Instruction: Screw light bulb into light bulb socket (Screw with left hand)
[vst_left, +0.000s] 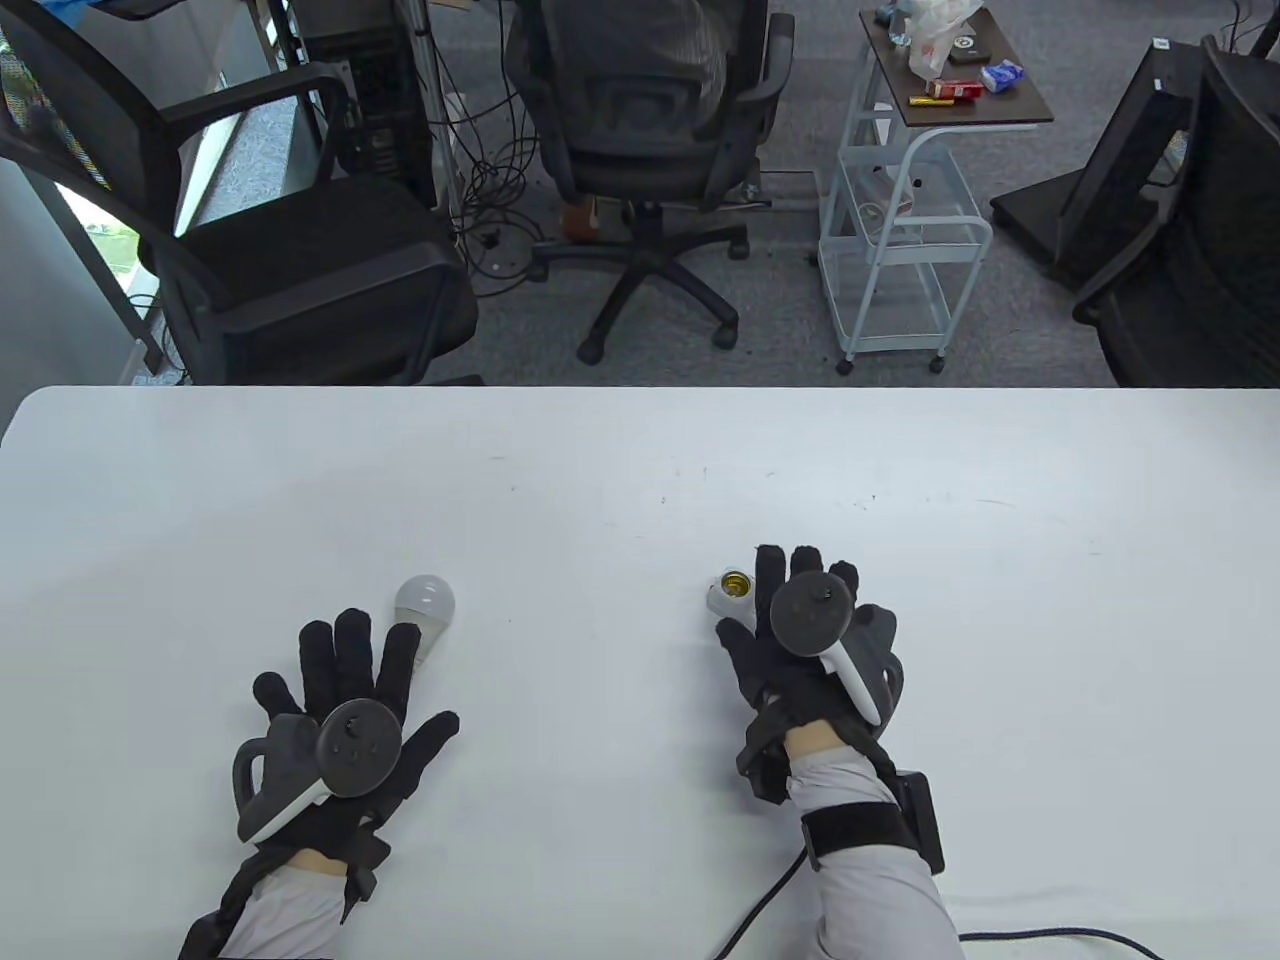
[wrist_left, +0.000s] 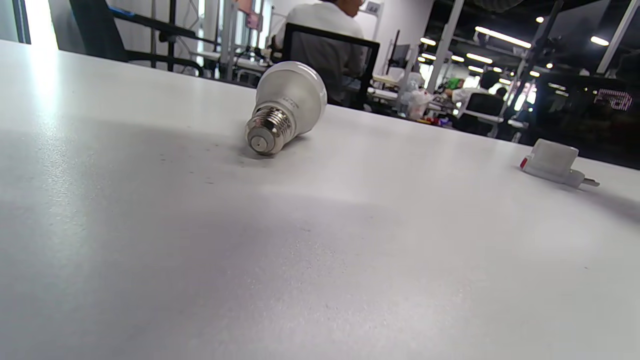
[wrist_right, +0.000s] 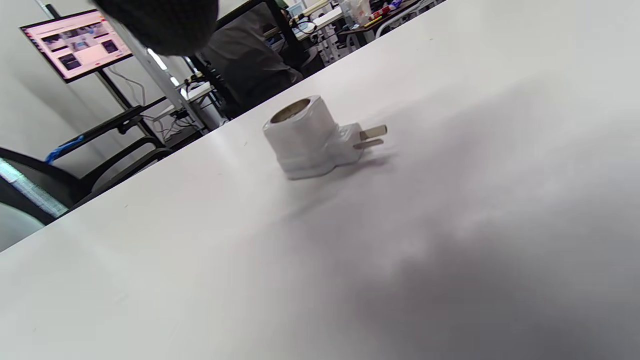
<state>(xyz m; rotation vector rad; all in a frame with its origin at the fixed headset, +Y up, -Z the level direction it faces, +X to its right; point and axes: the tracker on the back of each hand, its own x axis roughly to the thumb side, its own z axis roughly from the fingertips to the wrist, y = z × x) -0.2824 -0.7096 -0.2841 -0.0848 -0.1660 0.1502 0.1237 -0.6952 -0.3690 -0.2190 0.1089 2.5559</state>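
A white light bulb lies on its side on the white table. In the left wrist view its metal screw base faces the camera and nothing touches it. My left hand lies flat with fingers spread, its fingertips just short of the bulb's base. A white socket with a brass threaded opening stands mouth up. It also shows in the right wrist view, its plug prongs pointing right. My right hand is open, fingers stretched out, right beside the socket and holding nothing.
The socket also shows at the far right of the left wrist view. Beyond the table's far edge stand office chairs and a white trolley. A black cable runs near my right forearm.
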